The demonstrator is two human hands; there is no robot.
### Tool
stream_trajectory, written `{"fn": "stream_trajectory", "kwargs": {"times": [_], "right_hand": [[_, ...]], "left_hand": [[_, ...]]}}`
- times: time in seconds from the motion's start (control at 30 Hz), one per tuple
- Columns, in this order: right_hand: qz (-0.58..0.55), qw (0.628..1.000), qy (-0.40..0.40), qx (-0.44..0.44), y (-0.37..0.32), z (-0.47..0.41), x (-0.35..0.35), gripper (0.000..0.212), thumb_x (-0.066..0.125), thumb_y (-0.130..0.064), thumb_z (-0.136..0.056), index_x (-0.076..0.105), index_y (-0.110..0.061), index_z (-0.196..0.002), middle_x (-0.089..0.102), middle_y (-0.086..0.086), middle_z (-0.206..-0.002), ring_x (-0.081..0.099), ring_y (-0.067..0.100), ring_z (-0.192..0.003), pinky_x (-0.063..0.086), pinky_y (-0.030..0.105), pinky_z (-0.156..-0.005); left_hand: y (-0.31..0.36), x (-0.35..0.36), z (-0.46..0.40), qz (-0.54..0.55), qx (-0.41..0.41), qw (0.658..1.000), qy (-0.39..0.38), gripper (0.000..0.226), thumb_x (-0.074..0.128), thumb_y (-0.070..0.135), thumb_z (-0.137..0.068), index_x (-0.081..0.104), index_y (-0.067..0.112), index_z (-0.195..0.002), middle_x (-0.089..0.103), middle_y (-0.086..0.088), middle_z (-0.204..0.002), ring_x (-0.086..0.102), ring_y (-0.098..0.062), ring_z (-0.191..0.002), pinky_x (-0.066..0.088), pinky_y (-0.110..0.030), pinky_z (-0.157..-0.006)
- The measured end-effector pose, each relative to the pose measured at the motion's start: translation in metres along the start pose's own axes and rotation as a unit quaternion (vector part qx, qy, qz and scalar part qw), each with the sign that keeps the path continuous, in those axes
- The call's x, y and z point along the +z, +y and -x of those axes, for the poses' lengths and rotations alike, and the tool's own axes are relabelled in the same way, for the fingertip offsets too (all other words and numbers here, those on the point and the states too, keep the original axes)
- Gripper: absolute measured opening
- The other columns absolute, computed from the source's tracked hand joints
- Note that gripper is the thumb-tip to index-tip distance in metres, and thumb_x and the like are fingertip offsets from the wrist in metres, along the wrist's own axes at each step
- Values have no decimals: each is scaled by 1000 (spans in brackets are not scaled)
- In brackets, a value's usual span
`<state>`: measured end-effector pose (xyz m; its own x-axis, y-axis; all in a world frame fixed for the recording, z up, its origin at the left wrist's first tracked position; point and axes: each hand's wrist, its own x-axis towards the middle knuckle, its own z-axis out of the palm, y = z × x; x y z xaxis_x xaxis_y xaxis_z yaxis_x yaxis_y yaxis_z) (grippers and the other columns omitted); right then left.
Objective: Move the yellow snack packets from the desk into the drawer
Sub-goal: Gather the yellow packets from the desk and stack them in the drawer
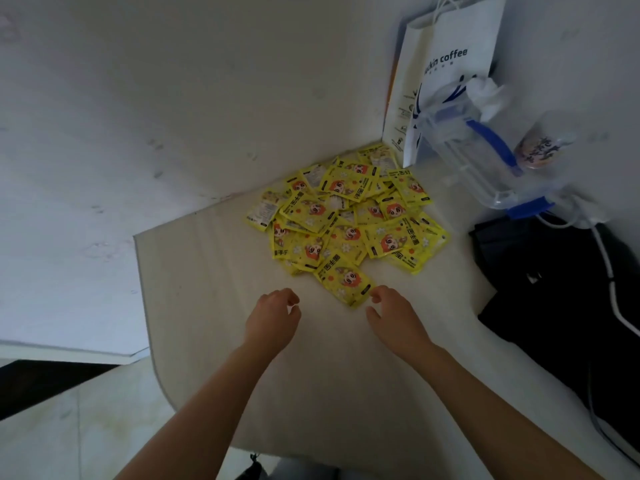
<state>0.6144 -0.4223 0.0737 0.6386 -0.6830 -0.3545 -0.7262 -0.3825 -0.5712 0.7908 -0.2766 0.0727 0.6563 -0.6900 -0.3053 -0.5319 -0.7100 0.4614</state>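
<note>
A white paper coffee bag (446,64) stood in the corner against the wall. A clear plastic jug (474,157) with blue trim lay beside it, near a black bag (568,306).

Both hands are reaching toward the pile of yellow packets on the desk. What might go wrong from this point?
Three risks, as judgement. The yellow packets lie in a loose overlapping pile, so a scoop by the left hand and right hand may drop some. Packets at the pile's right edge could be pushed against the black bag. The far packets reach the paper bag and the clear container, which a long reach might knock.
</note>
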Motion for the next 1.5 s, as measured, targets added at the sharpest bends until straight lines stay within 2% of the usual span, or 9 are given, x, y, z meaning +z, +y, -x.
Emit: {"fn": "stream_trajectory", "kwargs": {"times": [0.27,0.4,0.53,0.73,0.93,1.1,1.2,1.33,1.5], "right_hand": [[-5,998,-10,65,-19,-46,0,43,54,-31,-93,45,-12,-131,51,10,-126,51,27,-115,46,41,-94],[7,995,2,98,-24,-61,8,42,54,-33,-93,45,-12,-128,47,11,-123,49,29,-110,48,40,-87],[37,990,3,136,-28,-70,14,56,59,-42,-89,42,-11,-131,43,11,-125,44,31,-113,44,39,-88],[94,985,14,141,-33,-79,25,64,61,-47,-84,38,-13,-132,44,10,-125,43,32,-113,44,42,-87],[89,985,2,148,-30,-81,31,76,67,-46,-81,30,-13,-138,46,10,-125,45,32,-114,44,44,-88],[72,987,-27,142,-23,-76,26,58,69,-42,-80,44,-17,-125,48,9,-121,45,31,-113,44,43,-88],[68,987,-49,135,-17,-71,24,47,66,-41,-82,51,-15,-117,47,10,-119,45,30,-112,46,41,-86],[54,989,-52,129,-11,-64,20,45,69,-39,-80,51,-15,-113,47,8,-115,49,28,-108,47,39,-82],[38,992,-63,105,-3,-56,4,30,68,-32,-78,49,-17,-96,62,5,-99,60,25,-92,50,34,-70]], "left_hand": [[15,-23,-77,24,-39,999,15,22,54,21,-90,63,14,-109,67,-7,-113,59,-28,-105,51,-41,-85],[23,-23,-109,63,-73,995,31,30,58,23,-89,60,12,-117,64,-9,-119,58,-30,-109,50,-41,-87],[32,-13,-130,74,-112,991,26,36,61,29,-86,54,9,-115,61,-12,-117,55,-32,-110,50,-46,-89],[44,6,-140,22,-134,990,28,73,69,49,-79,42,10,-135,38,-12,-146,39,-35,-130,42,-49,-102],[40,14,-134,12,-136,989,50,76,70,54,-77,40,8,-130,44,-11,-138,43,-35,-125,44,-48,-96],[32,14,-117,9,-134,989,55,78,72,55,-74,41,14,-133,46,-7,-131,42,-32,-120,42,-46,-94],[27,13,-105,47,-137,989,39,76,77,47,-72,42,14,-131,45,-8,-128,46,-33,-119,45,-47,-94],[18,14,-91,87,-121,988,32,73,80,38,-72,42,14,-130,48,-9,-124,52,-33,-116,47,-47,-93],[7,7,-80,90,-131,987,11,63,80,35,-69,48,28,-123,65,-4,-115,63,-32,-101,56,-43,-78]]}}
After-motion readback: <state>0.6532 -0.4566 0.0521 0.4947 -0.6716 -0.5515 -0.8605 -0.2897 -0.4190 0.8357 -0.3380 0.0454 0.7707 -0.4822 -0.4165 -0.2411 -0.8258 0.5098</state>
